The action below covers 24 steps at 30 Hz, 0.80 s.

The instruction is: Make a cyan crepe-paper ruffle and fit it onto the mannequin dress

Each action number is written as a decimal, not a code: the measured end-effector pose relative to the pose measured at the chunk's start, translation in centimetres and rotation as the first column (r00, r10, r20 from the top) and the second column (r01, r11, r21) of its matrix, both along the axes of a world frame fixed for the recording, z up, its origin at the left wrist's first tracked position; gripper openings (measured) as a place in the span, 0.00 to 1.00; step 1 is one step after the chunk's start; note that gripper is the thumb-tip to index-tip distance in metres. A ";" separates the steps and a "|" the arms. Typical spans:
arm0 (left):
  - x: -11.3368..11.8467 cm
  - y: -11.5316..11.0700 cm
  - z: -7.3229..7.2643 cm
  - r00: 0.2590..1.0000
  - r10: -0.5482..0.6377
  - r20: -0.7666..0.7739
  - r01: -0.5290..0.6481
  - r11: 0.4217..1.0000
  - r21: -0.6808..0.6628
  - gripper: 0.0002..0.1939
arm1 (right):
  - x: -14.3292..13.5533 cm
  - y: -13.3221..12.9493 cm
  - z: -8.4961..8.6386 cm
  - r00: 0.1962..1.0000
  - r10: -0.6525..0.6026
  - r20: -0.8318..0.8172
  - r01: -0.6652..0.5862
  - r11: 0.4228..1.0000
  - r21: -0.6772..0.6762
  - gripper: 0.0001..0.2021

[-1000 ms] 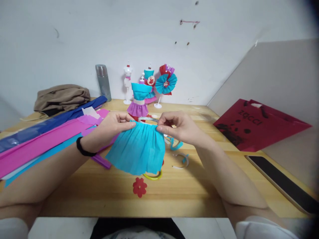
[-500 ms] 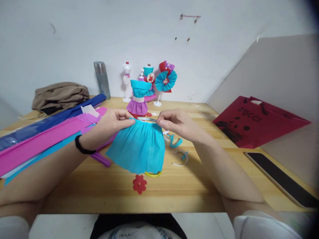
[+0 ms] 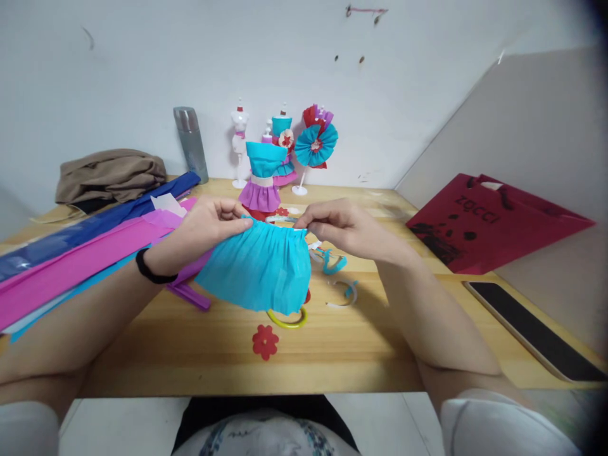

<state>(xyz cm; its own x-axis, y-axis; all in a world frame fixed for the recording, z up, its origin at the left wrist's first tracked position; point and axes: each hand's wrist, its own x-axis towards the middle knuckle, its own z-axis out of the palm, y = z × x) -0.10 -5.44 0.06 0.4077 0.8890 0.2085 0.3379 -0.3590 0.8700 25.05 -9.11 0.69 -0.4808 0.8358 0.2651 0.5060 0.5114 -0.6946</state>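
Note:
A pleated turquoise crepe-paper skirt (image 3: pixel 259 269) hangs between my hands above the table. My left hand (image 3: pixel 213 218) pinches its gathered top edge at the left corner. With thumb and fingers closed, my right hand (image 3: pixel 335 221) grips the same edge at the right corner. The skirt's lower hem flares out and partly covers a yellow ring (image 3: pixel 289 323). Nearer to me lies a red paper flower (image 3: pixel 265 342). Behind the skirt stands a small dress form in a turquoise top and purple ruffle (image 3: pixel 263 171).
More dressed mini mannequins (image 3: pixel 316 145) and a bare white one (image 3: pixel 239 136) line the wall. Pink paper (image 3: pixel 95 253) and blue sheets lie left, near a grey flask (image 3: pixel 190 145). A white ring (image 3: pixel 342 294), a phone (image 3: pixel 532 332) and a red bag (image 3: pixel 494 221) are right.
The skirt's hem has lifted and swung away from me, uncovering more of the yellow ring. Both hands keep their pinch on the top edge. The camera view has tilted down slightly.

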 end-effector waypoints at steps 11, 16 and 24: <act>-0.1 0.1 0.1 0.999 -0.022 -0.030 0.023 1.000 0.022 0.08 | -0.4 -0.2 0.2 0.997 0.035 -0.068 -0.039 0.997 -0.062 0.04; -0.2 0.1 0.1 0.999 -0.032 -0.036 0.032 0.999 0.016 0.09 | -0.7 0.0 -0.2 0.996 -0.006 -0.091 0.000 0.998 -0.057 0.05; -0.3 0.1 0.4 0.997 -0.048 -0.068 0.049 0.999 0.012 0.10 | -0.1 0.2 0.0 0.989 0.072 -0.126 -0.088 0.988 -0.123 0.12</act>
